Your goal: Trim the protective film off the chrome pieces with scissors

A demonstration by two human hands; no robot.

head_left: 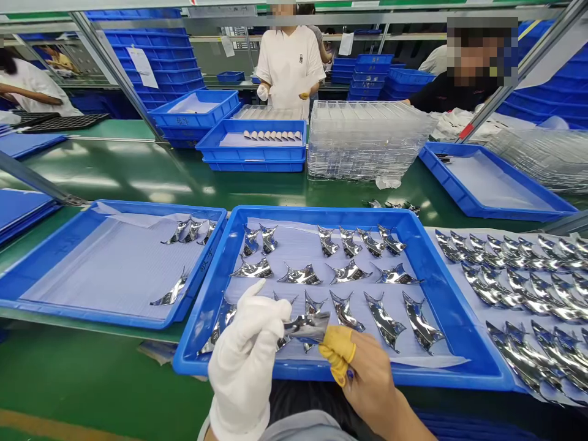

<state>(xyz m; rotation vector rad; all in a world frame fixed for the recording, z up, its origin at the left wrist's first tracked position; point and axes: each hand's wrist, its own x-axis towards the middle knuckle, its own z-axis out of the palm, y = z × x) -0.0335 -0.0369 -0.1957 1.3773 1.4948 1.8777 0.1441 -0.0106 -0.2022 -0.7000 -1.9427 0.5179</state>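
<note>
My left hand (243, 358), in a white cotton glove, and my right hand (365, 376), with yellow finger cots on the thumb and a finger, both hold a mirror-chrome curved metal piece (305, 327) by its opposite ends, above the near edge of a blue plastic tray (321, 215). Rows of similar chrome pieces (349, 275) lie on a pale liner sheet (294, 245) in that tray. Several pieces near my hands are partly hidden by them.
A blue tray (160, 206) at left holds a few chrome pieces. Packed pieces (514, 288) lie on a sheet at right. Stacked clear trays (362, 141) and blue crates (250, 144) stand behind. Co-workers (289, 67) stand across the green bench (138, 165).
</note>
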